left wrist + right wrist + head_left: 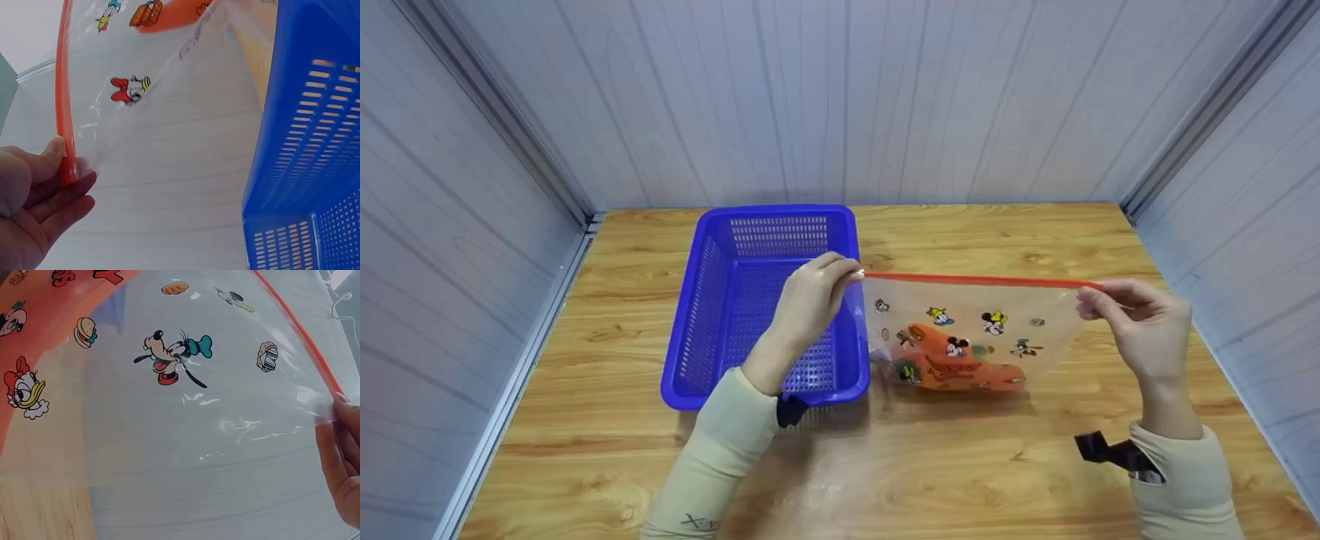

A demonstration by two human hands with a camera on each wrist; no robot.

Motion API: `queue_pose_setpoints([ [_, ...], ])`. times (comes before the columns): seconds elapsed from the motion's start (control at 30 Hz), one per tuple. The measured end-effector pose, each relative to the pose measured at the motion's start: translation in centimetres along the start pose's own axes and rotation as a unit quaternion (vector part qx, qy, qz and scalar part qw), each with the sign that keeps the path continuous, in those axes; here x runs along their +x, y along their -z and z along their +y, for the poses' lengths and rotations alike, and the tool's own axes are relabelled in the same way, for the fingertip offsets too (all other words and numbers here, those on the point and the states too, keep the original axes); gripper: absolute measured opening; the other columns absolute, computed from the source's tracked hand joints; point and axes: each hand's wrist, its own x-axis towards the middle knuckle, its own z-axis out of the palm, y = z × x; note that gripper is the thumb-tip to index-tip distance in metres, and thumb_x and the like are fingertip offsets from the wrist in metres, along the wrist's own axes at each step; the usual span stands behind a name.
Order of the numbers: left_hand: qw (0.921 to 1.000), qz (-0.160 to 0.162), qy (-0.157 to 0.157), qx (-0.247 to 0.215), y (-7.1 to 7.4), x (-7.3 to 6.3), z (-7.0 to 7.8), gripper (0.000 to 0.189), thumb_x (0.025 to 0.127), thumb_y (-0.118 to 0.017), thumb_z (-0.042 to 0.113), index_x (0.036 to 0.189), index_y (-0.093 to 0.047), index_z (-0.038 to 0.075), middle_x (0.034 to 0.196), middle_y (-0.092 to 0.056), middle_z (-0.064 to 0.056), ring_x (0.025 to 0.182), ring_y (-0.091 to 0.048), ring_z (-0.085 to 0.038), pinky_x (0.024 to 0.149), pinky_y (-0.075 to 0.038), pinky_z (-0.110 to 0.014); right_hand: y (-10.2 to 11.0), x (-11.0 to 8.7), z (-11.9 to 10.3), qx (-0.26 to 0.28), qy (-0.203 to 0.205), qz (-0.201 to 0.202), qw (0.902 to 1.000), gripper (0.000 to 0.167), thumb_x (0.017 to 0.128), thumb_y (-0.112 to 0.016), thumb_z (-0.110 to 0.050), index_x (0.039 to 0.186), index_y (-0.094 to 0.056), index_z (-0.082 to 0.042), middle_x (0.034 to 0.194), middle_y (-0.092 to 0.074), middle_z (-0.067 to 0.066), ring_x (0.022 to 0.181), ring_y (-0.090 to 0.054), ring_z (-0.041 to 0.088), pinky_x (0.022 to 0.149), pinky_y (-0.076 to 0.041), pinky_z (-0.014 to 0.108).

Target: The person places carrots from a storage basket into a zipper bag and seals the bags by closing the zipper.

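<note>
A clear zip bag (1050, 319) printed with cartoon figures hangs stretched between both hands, its red zip strip (975, 280) running nearly level. My left hand (815, 296) pinches the strip's left end between thumb and fingers, over the right rim of the blue basket. At the other end, my right hand (1147, 322) pinches the strip's right corner. Inside the bag, at the bottom, lies an orange object (960, 364) with a dark green part at its left; the prints partly cover it. In the left wrist view, the thumb presses the strip (64, 101) against the fingers.
A blue plastic basket (679, 337) with slotted walls stands left of the bag on the wood-grain table (607, 360). Pale panel walls (810, 97) enclose the table at the back and both sides. Black straps (1110, 452) hang at the sleeves.
</note>
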Motion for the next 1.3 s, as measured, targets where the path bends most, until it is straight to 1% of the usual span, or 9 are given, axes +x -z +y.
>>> queue_pose_setpoints([
  [0.1, 1.0, 0.0, 0.0, 0.002, 0.4, -0.1, -0.1, 0.012, 0.085, -0.058, 0.01, 0.086, -0.066, 0.002, 0.08, -0.061, -0.004, 0.074, -0.06, -0.018, 0.068, -0.048, -0.028, 0.4, 0.0, 0.0, 0.014, -0.001, -0.001, 0.9999, 0.007, 0.07, -0.053, 0.028, 0.076, -0.054, 0.027, 0.067, -0.062, 0.023, 0.054, -0.061, 0.019, 0.051, -0.05, 0.025],
  [0.27, 1.0, -0.001, -0.002, 0.0, 1.0, -0.1, 0.0, 0.013, 0.086, -0.057, 0.01, 0.087, -0.066, 0.001, 0.081, -0.061, -0.005, 0.075, -0.06, -0.018, 0.07, -0.048, -0.027, 0.5, 0.0, 0.0, 0.015, -0.004, -0.007, 0.9999, 0.007, 0.07, -0.054, 0.027, 0.077, -0.054, 0.027, 0.067, -0.062, 0.023, 0.054, -0.061, 0.019, 0.05, -0.05, 0.024],
  [0.4, 0.9999, -0.008, 0.006, -0.002, 1.2, -0.1, 0.1, 0.014, 0.086, -0.057, 0.01, 0.088, -0.066, 0.0, 0.082, -0.061, -0.006, 0.076, -0.06, -0.018, 0.071, -0.048, -0.026, 0.4, 0.1, 0.1, 0.02, -0.018, -0.005, 0.9996, 0.007, 0.071, -0.055, 0.025, 0.078, -0.054, 0.026, 0.067, -0.062, 0.023, 0.053, -0.061, 0.019, 0.05, -0.05, 0.024],
  [0.53, 0.9998, -0.013, 0.017, 0.002, 1.1, -0.1, -0.1, 0.013, 0.086, -0.056, 0.01, 0.088, -0.065, 0.001, 0.081, -0.061, -0.005, 0.075, -0.059, -0.018, 0.07, -0.048, -0.027, 0.3, 0.3, 0.6, 0.027, -0.039, 0.0, 0.9989, 0.007, 0.071, -0.055, 0.024, 0.078, -0.054, 0.026, 0.068, -0.062, 0.022, 0.053, -0.06, 0.019, 0.05, -0.05, 0.024],
  [0.7, 0.9996, -0.005, 0.029, -0.003, 0.6, 0.0, -0.3, 0.012, 0.086, -0.057, 0.011, 0.086, -0.066, 0.002, 0.078, -0.06, -0.005, 0.072, -0.059, -0.018, 0.067, -0.047, -0.028, 0.3, 0.5, 1.5, 0.029, -0.056, 0.009, 0.9979, 0.007, 0.073, -0.056, 0.022, 0.078, -0.053, 0.026, 0.069, -0.064, 0.019, 0.054, -0.061, 0.018, 0.051, -0.05, 0.024],
  [0.9, 0.9985, -0.008, 0.051, -0.018, 0.1, 0.3, -0.4, 0.016, 0.086, -0.057, 0.014, 0.092, -0.065, 0.001, 0.081, -0.06, -0.006, 0.073, -0.058, -0.016, 0.069, -0.047, -0.027, 0.5, 1.1, 2.6, 0.024, -0.093, 0.052, 0.994, 0.01, 0.074, -0.06, 0.016, 0.079, -0.055, 0.023, 0.068, -0.065, 0.015, 0.053, -0.061, 0.017, 0.05, -0.05, 0.024],
  [1.03, 0.998, -0.019, 0.061, -0.005, 0.0, 0.1, -0.7, 0.021, 0.086, -0.058, 0.016, 0.098, -0.062, 0.0, 0.081, -0.059, -0.007, 0.073, -0.057, -0.016, 0.068, -0.047, -0.027, 0.8, 1.6, 3.3, 0.077, -0.13, 0.096, 0.9839, 0.004, 0.073, -0.059, 0.017, 0.077, -0.057, 0.018, 0.065, -0.063, 0.018, 0.05, -0.06, 0.019, 0.047, -0.05, 0.025],
  [1.1, 0.9975, -0.026, 0.066, 0.005, 0.0, 0.0, -1.0, 0.024, 0.086, -0.058, 0.018, 0.1, -0.062, -0.001, 0.082, -0.059, -0.008, 0.074, -0.057, -0.017, 0.069, -0.047, -0.028, 1.0, 1.9, 3.7, 0.088, -0.143, 0.114, 0.9792, 0.003, 0.073, -0.06, 0.016, 0.076, -0.058, 0.016, 0.064, -0.062, 0.018, 0.048, -0.059, 0.019, 0.045, -0.049, 0.025],
  [1.3, 0.9943, -0.051, 0.092, 0.019, 0.1, -0.2, -1.6, 0.028, 0.086, -0.058, 0.021, 0.103, -0.061, -0.002, 0.088, -0.06, -0.012, 0.079, -0.057, -0.02, 0.072, -0.047, -0.032, 1.6, 2.8, 5.0, 0.068, -0.172, 0.136, 0.9734, 0.005, 0.073, -0.064, 0.012, 0.075, -0.059, 0.012, 0.065, -0.063, 0.015, 0.047, -0.058, 0.017, 0.045, -0.049, 0.024],
])
